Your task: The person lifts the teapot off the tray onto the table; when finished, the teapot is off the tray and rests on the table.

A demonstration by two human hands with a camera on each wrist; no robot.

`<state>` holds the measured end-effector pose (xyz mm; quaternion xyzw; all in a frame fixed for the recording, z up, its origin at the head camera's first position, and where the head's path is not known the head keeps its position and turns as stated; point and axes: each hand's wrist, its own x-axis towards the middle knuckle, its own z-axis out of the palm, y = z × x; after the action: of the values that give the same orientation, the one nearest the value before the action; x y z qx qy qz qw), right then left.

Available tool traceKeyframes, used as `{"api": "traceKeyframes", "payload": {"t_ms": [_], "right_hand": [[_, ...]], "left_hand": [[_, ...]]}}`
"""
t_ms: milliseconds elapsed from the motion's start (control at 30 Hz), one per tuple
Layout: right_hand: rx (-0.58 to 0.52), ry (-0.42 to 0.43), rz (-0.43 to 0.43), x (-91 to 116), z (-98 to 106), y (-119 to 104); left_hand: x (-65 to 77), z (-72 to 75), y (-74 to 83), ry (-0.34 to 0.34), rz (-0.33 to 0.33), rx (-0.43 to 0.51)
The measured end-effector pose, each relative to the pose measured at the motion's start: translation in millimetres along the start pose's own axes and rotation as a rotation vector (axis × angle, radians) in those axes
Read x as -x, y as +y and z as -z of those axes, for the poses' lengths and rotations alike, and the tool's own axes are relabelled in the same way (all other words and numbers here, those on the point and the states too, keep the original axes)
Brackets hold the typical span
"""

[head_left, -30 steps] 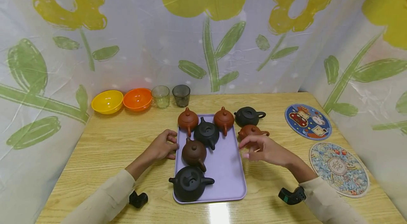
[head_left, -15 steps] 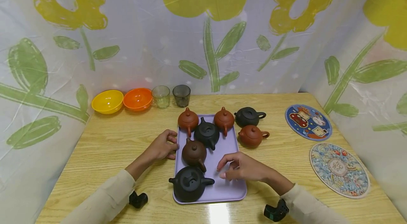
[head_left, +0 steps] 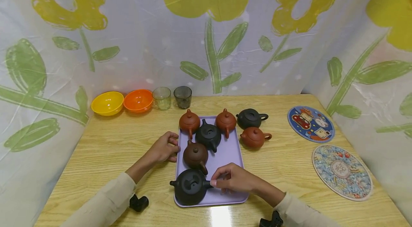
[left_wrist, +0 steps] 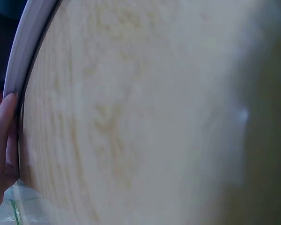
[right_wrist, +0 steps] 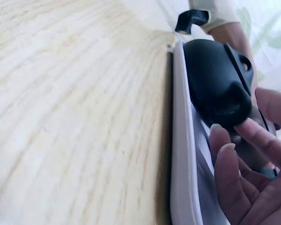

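Note:
A lilac tray [head_left: 225, 155] bears several teapots. My left hand [head_left: 165, 148] rests against its left rim, and the left wrist view shows fingers [left_wrist: 6, 115] touching the rim's outer side. A large black teapot [head_left: 190, 187] sits in the tray's near left part, its handle pointing right. My right hand [head_left: 236, 178] is at that handle [right_wrist: 232, 105]; the index finger touches it, with the thumb [right_wrist: 271, 107] on the other side and other fingers loosely bent. Behind stand a dark brown teapot [head_left: 195, 155], a black teapot [head_left: 208, 135] and two reddish teapots [head_left: 189, 122].
Right of the tray stand another black teapot [head_left: 249, 119] and a reddish teapot [head_left: 253, 137]. Two round mats [head_left: 342, 172] lie farther right. At the back left are a yellow bowl [head_left: 107, 103], an orange bowl [head_left: 138, 101] and two glasses [head_left: 182, 97].
My right hand has moved from beside the reddish teapot right of the tray, over the tray, to the large black teapot's handle. The left hand stays at the rim.

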<state>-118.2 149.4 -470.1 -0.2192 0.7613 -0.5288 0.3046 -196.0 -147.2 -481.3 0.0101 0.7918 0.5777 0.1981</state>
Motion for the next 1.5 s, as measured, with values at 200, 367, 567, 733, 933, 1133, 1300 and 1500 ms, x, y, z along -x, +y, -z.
{"api": "traceKeyframes", "payload": {"t_ms": [200, 367, 567, 733, 933, 1133, 1300, 1500], "right_hand": [[-0.002, -0.018, -0.017, -5, -9, -3], [-0.017, -0.012, -0.043, -6, -14, -8], [0.014, 0.028, -0.067, -7, -18, -11], [-0.014, 0.042, -0.083, -7, -19, -11], [-0.09, 0.032, -0.098, -6, -20, -12], [-0.135, 0.021, -0.108, -4, -18, -13], [-0.135, 0.013, -0.089, -3, -15, -12], [-0.124, -0.005, -0.058, 1, -9, -13]], "left_hand": [[-1.2, 1.1, -2.2, -0.005, -0.003, 0.009], [-2.9, 1.8, -4.0, 0.005, 0.008, 0.007], [-3.7, 1.8, -5.7, 0.015, 0.012, 0.003], [-3.8, 1.5, -5.5, 0.012, 0.017, 0.004], [-4.5, 0.3, -5.8, 0.005, 0.014, 0.01], [-5.6, -1.8, -6.2, 0.002, 0.014, 0.014], [-5.5, -1.7, -5.8, 0.003, 0.013, 0.008], [-2.0, -0.2, -1.5, 0.001, 0.013, 0.006]]}}
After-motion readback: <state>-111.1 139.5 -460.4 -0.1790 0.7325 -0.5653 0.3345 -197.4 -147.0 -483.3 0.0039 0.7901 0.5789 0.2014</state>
